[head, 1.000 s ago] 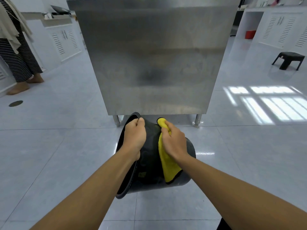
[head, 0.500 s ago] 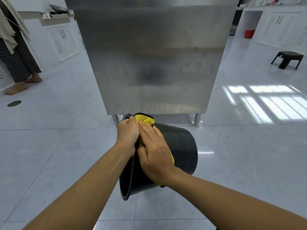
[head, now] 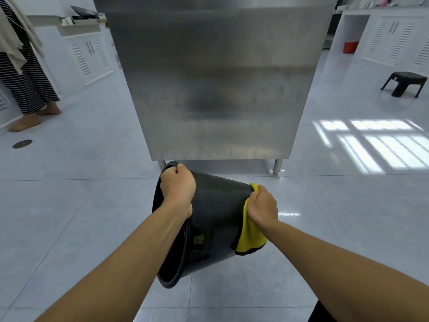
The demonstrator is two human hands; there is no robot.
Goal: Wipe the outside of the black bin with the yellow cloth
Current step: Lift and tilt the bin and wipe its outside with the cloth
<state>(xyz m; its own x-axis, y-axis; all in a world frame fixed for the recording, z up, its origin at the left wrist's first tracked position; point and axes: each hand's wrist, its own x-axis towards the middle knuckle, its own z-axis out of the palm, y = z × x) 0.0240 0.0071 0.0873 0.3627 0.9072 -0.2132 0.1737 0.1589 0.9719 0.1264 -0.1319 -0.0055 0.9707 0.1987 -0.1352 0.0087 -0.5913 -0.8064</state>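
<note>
A: Pale grey floor tiles (head: 69, 217) run under everything, with a steel cabinet (head: 216, 77) standing on legs at the far side. Where is the black bin (head: 216, 214)?

B: Held tipped on its side above the floor, just near of the cabinet's feet, mouth to the left and base to the right. I cannot tell whether its lower rim touches the tiles.

A: And the 2 hands?

B: The left hand (head: 178, 187) is closed in a fist over the far rim. The right hand (head: 262, 206) is bunched around the yellow cloth (head: 251, 238) at the base end, pressing it to the outer wall while the rest hangs loose.

A: What could go wrong?

B: Only 1 hand carries the bin, so a hard stroke could twist the rim from that fist, I judge. The dangling flap could also drag without wiping, and the underside may get missed.
</note>
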